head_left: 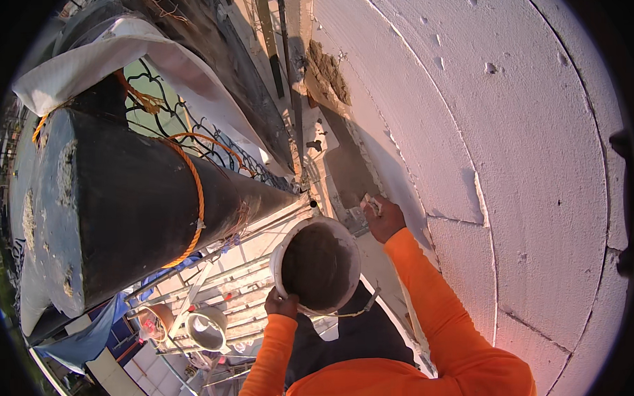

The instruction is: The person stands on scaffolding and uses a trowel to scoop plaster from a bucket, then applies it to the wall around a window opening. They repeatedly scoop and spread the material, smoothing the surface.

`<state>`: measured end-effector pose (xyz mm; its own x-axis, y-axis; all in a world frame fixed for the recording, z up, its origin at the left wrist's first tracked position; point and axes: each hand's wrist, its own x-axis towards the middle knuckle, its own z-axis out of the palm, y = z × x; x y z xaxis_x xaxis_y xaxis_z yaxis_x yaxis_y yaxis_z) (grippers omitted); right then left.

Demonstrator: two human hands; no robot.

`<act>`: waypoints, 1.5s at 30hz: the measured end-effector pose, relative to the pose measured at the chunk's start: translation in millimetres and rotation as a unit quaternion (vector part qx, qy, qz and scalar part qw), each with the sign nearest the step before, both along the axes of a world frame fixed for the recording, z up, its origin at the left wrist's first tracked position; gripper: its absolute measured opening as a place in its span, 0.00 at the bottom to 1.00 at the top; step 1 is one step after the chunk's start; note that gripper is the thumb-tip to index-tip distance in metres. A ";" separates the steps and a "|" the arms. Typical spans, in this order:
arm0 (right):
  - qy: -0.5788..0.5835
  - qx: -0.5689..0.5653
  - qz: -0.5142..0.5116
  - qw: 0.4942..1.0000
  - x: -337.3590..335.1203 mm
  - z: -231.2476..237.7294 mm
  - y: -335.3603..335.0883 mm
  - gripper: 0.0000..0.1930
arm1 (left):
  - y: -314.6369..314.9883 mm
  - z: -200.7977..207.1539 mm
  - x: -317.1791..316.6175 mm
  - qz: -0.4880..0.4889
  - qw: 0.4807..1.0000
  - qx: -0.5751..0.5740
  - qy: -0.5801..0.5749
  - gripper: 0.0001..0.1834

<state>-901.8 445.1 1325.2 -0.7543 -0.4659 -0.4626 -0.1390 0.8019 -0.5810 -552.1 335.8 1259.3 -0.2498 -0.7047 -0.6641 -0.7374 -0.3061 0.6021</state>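
My left hand (282, 304) grips the near-left rim of a white round bucket (280, 258), tilted in front of my body. Grey wet mortar (318, 257) lies inside it. My right hand (387, 221) is closed around a small pale-handled tool (370, 204) at the wall, to the right of the bucket. The tool looks like a plastering trowel, but its blade is mostly hidden. Just beyond it, a strip of smooth grey mortar (349, 170) covers the wall's edge. Rougher brown mortar (328, 70) sits farther up.
A pale block wall (539, 155) curves along the right. At left stands a large dark beam (142, 197) tied with orange rope (197, 195), beside white sheeting (144, 38) and black netting. Below are scaffold planks (254, 287) and two more buckets, one whitish (221, 320), one orange-brown (166, 316).
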 end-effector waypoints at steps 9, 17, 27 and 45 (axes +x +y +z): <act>0.062 0.226 0.308 0.922 110.6 -30.8 40.2 0.16 | 4.3 25.7 -19.1 -0.064 0.998 -0.018 -0.002 0.33; 0.101 0.045 0.224 0.968 146.0 -18.0 45.2 0.15 | -3.1 47.4 -8.4 -0.068 0.997 -0.023 0.043 0.26; 0.175 0.025 0.148 0.973 88.1 32.7 36.5 0.18 | -14.6 10.6 18.3 0.005 0.998 0.027 0.052 0.22; -0.120 -0.289 -0.192 0.930 7.7 -39.8 5.0 0.18 | -6.8 -5.3 22.8 -0.072 0.996 -0.031 -0.052 0.23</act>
<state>-894.1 450.2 1285.3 -0.8236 -0.4073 -0.3948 0.2818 0.3103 -0.9079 -529.3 329.0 1254.0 -0.2836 -0.7068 -0.6481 -0.8300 -0.1576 0.5350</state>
